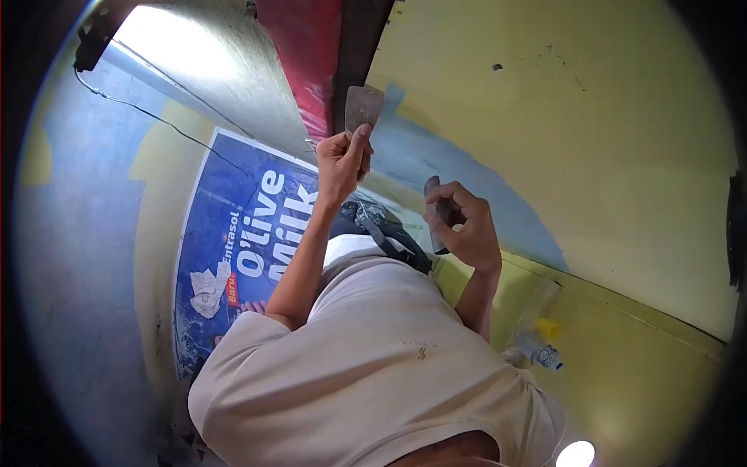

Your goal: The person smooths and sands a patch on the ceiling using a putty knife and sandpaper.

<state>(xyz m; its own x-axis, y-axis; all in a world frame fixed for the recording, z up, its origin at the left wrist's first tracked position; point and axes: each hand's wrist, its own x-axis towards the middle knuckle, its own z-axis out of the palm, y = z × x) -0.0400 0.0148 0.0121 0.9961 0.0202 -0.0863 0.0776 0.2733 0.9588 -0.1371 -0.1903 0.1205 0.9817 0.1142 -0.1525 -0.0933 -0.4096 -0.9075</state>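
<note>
While raised, left hand (340,167): pinched flat grey blade (363,107).
Right hand (478,233): curled round dark piece (438,243), apart from blade.
Blade and piece: seemingly mid-handling, called for steady grips.

The lower end of the flat blade (364,105) hides inside the left hand (340,170). The shirt (366,342) covers part of the blue banner (233,183) — and the bottle's (547,358) label is too small for reading.

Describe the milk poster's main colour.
The poster is mainly blue, seen best in the head view.
</note>
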